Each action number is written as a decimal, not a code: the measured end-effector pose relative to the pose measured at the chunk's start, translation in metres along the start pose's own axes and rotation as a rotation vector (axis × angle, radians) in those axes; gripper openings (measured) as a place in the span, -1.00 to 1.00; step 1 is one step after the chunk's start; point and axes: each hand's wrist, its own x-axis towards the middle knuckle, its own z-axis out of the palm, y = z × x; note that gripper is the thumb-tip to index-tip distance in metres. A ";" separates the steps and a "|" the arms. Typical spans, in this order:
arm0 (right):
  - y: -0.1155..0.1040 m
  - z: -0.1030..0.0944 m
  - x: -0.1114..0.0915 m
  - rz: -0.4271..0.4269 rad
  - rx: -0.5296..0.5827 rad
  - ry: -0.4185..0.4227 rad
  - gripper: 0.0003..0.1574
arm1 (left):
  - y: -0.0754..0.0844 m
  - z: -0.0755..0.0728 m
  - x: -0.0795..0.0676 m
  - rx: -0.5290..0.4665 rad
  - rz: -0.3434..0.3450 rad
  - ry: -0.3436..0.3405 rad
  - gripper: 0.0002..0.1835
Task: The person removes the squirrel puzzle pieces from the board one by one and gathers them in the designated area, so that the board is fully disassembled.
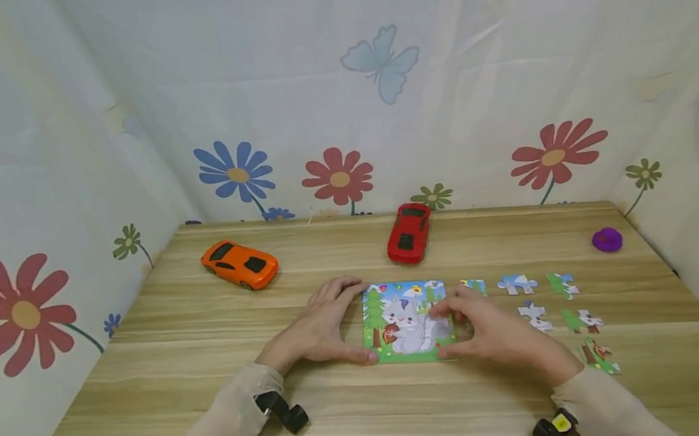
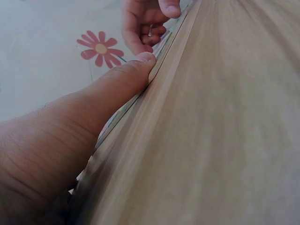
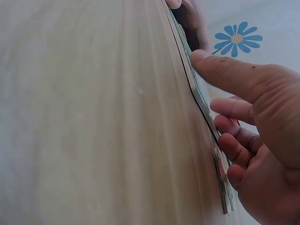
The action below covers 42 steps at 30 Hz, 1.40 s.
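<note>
A flat square puzzle board (image 1: 408,329) with a printed grey squirrel lies on the wooden table between both hands. My left hand (image 1: 324,326) spans its left side, fingers stretched toward the top left corner and thumb at the bottom left. Across from it, my right hand (image 1: 489,329) touches the right part, its thumb near the lower right corner and its index finger over the picture. In the right wrist view, the right thumb (image 3: 225,72) lies on the board's edge and the other fingers are loosely bent. The left thumb (image 2: 126,77) rests along the edge in the left wrist view.
Several loose jigsaw pieces (image 1: 517,284) lie right of the board, some partly behind the right hand. An orange toy car (image 1: 240,265) and a red toy car (image 1: 409,233) stand farther back. A small purple object (image 1: 607,240) sits near the table's right edge.
</note>
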 end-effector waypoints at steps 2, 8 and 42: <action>0.000 0.000 0.000 0.001 -0.008 -0.013 -0.32 | 0.000 0.000 0.000 -0.001 -0.003 -0.002 0.45; 0.000 0.000 0.001 0.009 -0.022 -0.025 -0.37 | 0.001 -0.001 0.000 0.000 -0.007 0.002 0.44; -0.004 0.000 0.000 -0.015 -0.008 -0.037 -0.34 | -0.003 0.003 0.001 0.004 0.002 0.005 0.44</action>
